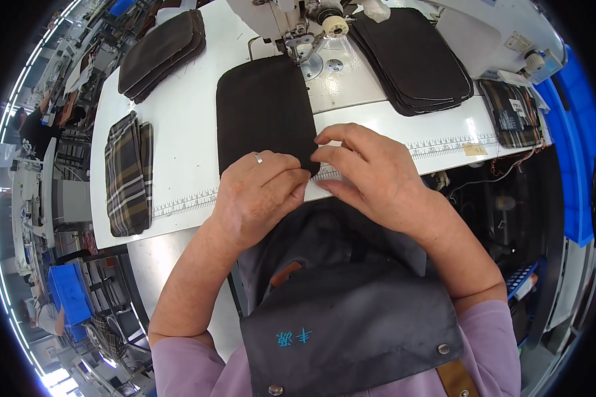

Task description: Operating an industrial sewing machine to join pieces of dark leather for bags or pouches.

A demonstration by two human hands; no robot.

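Note:
A dark brown fabric panel (265,106) with rounded corners lies on the white sewing table, its far edge beside the sewing machine's presser foot (300,58). My left hand (258,195), with a ring on one finger, is closed on the panel's near edge, fingers curled and pinching it near the right corner. Just to the right, my right hand (381,175) has its thumb and fingers apart. Its fingertips are at the panel's right edge, close to that same corner; whether they press on it I cannot tell.
Stacks of dark panels lie at the far left (162,53) and right of the needle (414,63). Plaid fabric pieces (129,175) rest on the left, more plaid (510,116) on the right. A printed ruler (437,145) follows the table's front. Blue bins (569,152) stand far right.

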